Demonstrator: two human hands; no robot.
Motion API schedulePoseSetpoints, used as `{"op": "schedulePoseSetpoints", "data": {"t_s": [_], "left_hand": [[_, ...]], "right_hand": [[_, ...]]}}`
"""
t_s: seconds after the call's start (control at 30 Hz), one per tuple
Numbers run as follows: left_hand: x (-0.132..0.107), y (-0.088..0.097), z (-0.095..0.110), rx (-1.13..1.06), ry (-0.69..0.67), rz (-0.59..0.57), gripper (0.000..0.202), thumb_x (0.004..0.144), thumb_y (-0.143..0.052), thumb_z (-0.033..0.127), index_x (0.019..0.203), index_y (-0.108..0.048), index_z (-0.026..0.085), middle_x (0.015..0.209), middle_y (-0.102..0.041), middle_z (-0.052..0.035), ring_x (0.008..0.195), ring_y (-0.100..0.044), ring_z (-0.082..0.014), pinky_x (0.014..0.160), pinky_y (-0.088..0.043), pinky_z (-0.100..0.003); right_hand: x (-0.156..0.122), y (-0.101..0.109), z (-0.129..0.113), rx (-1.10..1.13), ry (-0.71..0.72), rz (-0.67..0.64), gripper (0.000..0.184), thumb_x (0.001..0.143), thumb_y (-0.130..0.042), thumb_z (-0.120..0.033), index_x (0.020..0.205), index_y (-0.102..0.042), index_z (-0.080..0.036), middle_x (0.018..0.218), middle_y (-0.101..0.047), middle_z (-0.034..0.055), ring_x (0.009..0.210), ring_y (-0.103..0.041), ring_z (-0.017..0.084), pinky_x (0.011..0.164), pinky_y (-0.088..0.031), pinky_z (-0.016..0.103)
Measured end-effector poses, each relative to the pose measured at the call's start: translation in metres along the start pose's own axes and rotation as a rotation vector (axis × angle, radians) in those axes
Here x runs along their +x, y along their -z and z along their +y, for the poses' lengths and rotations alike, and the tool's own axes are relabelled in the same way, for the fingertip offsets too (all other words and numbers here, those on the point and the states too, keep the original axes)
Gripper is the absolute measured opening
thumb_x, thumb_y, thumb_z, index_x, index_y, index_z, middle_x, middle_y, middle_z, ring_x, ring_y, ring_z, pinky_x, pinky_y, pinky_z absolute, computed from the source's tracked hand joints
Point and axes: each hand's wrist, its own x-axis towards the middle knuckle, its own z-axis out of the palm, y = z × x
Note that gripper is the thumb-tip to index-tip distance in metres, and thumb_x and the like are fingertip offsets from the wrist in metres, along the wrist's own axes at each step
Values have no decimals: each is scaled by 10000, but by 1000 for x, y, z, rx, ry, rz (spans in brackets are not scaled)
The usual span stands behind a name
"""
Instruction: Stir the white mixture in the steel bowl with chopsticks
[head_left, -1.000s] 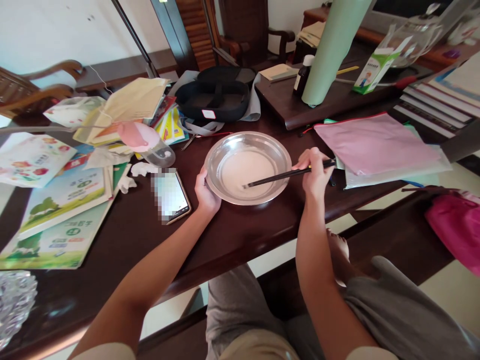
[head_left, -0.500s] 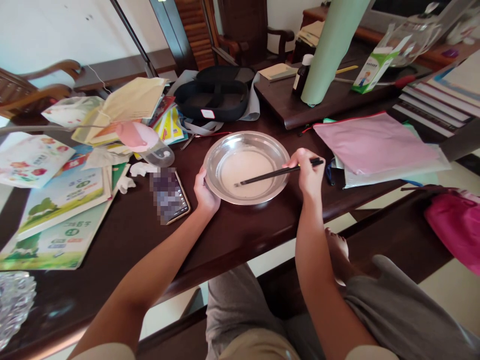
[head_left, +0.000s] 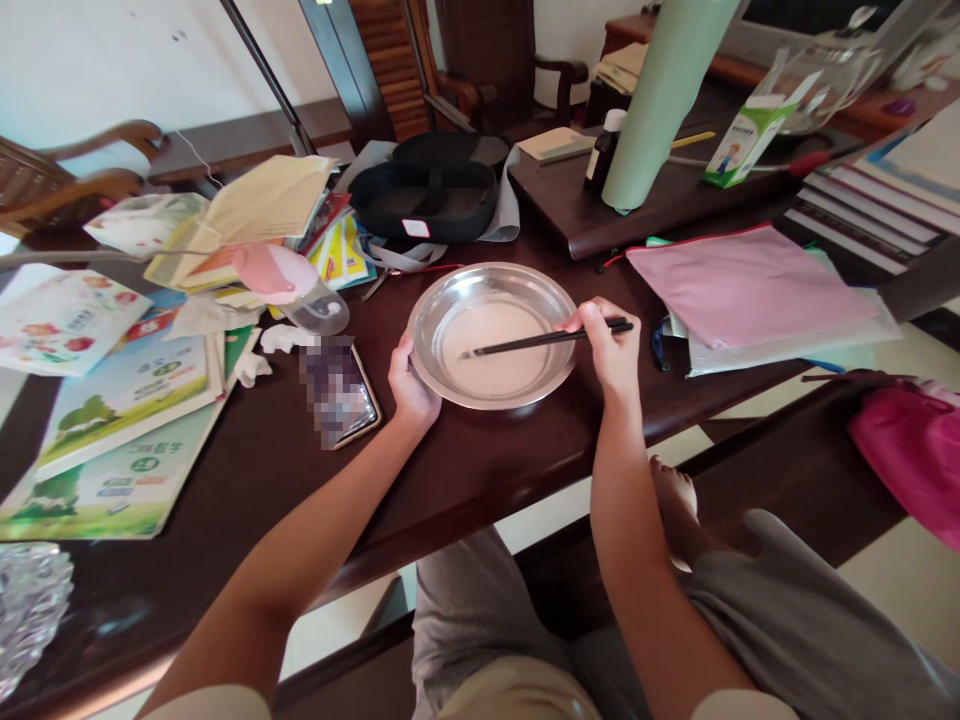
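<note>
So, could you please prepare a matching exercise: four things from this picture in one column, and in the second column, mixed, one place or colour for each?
Things:
1. metal bowl
2. chopsticks
3. smartphone
4. zip pouch

Places or colours:
A. pink, with red edging
B. on the table, left of the left hand
C. held in the right hand
D. held at its rim by the left hand

Pairs: 1-D, 2-C, 3-B, 4-A
</note>
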Motion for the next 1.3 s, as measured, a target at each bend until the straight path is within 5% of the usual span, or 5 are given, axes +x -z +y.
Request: {"op": "schedulePoseSetpoints", "data": {"t_s": [0.2,0.4,0.63,0.83,1.3], "left_hand": [[-2,-3,2,-10,4,0,177,853,-665,387,803,-735,232,884,-791,-9,934,-736,-216,876,-551,-297],[-1,-1,2,-9,6,-14,188,884,-646,385,823,-743,237,892,-793,-14,970,-741,-225,912,-545,-318],[-1,-1,1,-54,8,-32,163,841,-658,354,809,-753,225,877,-792,-3,893,-729,-198,868,-549,-285],[-1,-2,1,-40,-2,-19,171,849,-675,377,825,-754,227,878,-790,-3,890,-733,-199,876,-542,-288],[-1,-1,2,-36,16,-16,189,884,-658,379,806,-739,226,853,-776,-7,900,-732,-205,876,-540,-295]], "right_hand": [[4,5,7,41,67,332,613,951,-578,-659,504,-526,-243,463,-517,-35,489,-605,158,634,-547,351],[-1,0,0,27,-4,17,525,922,-644,-637,580,-631,-239,559,-635,-15,570,-672,175,652,-558,352],[2,4,4,75,74,277,613,942,-608,-650,493,-542,-236,458,-517,-35,477,-593,144,607,-514,328],[-2,-1,-2,37,-8,-15,516,903,-665,-653,601,-655,-235,590,-660,-16,597,-685,170,683,-560,347],[-2,0,1,1,37,0,456,924,-675,-598,645,-686,-238,637,-687,-16,661,-713,177,742,-561,363]]}}
